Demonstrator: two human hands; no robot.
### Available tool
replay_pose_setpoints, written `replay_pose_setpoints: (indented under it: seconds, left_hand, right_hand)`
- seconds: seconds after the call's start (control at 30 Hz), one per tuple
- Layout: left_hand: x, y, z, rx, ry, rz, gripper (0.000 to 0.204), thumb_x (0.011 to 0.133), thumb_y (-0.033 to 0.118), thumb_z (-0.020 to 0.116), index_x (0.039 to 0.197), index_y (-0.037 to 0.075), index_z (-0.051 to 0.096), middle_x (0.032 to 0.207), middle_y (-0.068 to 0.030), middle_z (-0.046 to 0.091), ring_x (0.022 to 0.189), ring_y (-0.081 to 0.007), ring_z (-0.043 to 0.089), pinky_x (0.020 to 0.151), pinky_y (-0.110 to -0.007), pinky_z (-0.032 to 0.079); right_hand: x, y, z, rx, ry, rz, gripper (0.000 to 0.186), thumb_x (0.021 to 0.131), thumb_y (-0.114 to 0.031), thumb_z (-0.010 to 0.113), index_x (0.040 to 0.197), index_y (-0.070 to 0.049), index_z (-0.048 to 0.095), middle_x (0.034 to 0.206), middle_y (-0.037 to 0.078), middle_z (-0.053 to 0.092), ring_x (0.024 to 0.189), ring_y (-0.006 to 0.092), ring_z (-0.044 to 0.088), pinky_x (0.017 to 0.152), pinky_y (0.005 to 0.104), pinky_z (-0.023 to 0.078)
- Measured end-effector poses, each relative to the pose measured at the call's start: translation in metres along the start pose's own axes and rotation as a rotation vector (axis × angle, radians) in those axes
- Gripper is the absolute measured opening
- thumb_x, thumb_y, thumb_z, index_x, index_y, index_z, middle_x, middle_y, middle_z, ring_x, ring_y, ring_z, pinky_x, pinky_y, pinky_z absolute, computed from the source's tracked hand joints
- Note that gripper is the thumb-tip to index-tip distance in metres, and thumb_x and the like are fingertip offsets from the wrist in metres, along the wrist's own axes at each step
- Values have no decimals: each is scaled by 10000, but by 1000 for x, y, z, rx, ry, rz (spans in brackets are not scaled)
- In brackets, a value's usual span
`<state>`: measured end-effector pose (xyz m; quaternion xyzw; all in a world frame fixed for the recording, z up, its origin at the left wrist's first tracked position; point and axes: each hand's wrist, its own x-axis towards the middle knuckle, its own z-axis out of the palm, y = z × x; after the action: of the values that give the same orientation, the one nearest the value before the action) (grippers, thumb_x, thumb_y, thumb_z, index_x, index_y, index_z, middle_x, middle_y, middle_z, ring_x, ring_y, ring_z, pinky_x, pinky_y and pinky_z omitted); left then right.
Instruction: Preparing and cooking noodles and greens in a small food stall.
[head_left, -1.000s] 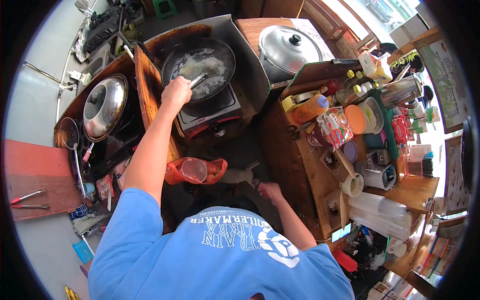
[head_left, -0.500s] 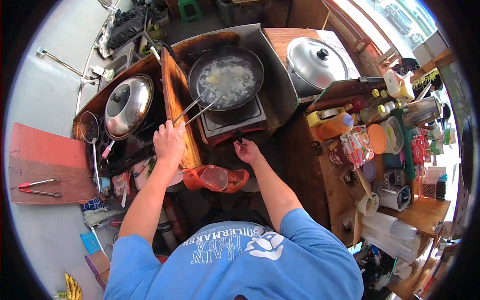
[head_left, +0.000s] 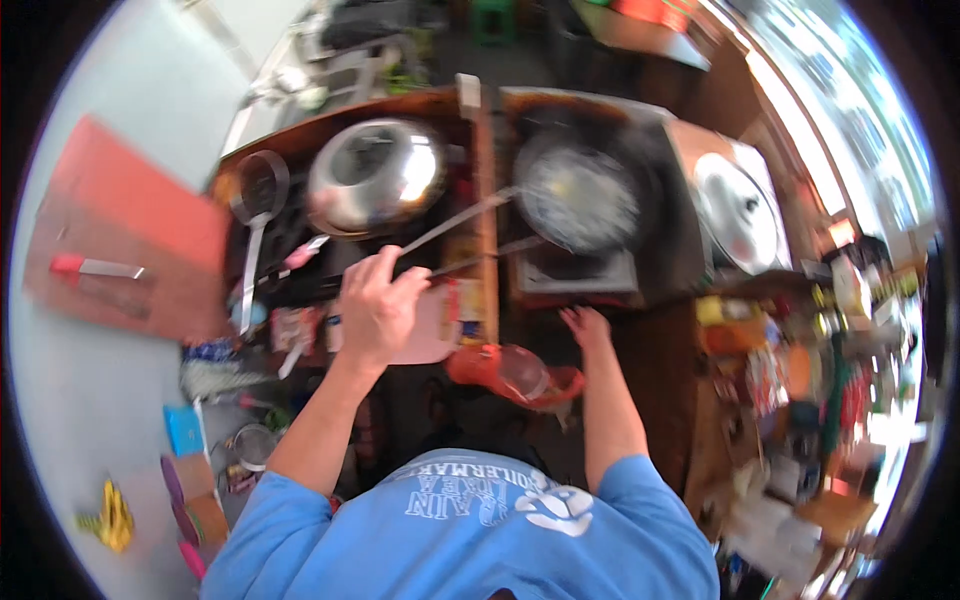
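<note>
My left hand (head_left: 375,305) grips long metal tongs (head_left: 455,220), whose two arms stretch over a wooden divider (head_left: 487,310) toward a black pan (head_left: 580,200) of pale, watery contents. Beneath the pan is a tabletop stove (head_left: 575,275). My right hand (head_left: 585,325) is at the stove's front edge, by the knob; motion blur hides whether its fingers grip it. Below the divider hangs an orange plastic bag (head_left: 475,365) with a clear round container (head_left: 522,372) in it.
A domed steel lid (head_left: 375,175) and ladle (head_left: 255,240) lie left. A red board (head_left: 135,220) with tongs stands at the far left. A large lidded pot (head_left: 738,210) is right, above a crowded wooden shelf of bottles and containers (head_left: 795,370).
My left hand has drawn back from over the pan with the tongs. My right hand has risen to the stove front. The view has turned, shifting the scene rightward, and is blurred.
</note>
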<state>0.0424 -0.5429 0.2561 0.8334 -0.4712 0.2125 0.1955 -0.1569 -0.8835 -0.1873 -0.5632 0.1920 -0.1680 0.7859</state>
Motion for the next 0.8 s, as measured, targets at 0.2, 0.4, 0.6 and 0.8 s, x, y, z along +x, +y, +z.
replay_pose_setpoints:
  seconds: [0.2,0.4,0.6,0.8]
  left_hand:
    - [-24,-147,-135,280,47,95,121,782,171,717,893,130,738,1114,-148,642,1020,-321,622,875,-443,440]
    - [-4,-344,-287,714,-141,277,108,756,153,708,848,177,759,1265,-107,640,1155,-284,580,1034,-496,385]
    - [48,-442,-424,761,-399,198,71,754,144,742,814,109,731,1302,-77,618,1188,-298,552,1107,-483,338]
    - [41,-480,-445,624,-728,-173,127,711,135,772,814,61,757,1236,-111,658,1138,-339,584,1001,-456,449]
  right_hand:
    - [1,-45,41,455,538,495,249,964,6,468,1194,102,473,1311,226,484,1197,408,524,1093,527,452]
    - [-12,-42,37,528,634,501,251,979,-146,545,1127,56,542,993,160,637,953,268,643,894,369,569]
    - [-48,-82,98,537,717,535,447,973,-250,580,1295,47,491,1116,136,626,957,218,634,828,323,563]
    - [-91,-102,120,524,737,558,582,958,-278,590,1423,29,422,1276,119,574,1006,201,614,832,297,545]
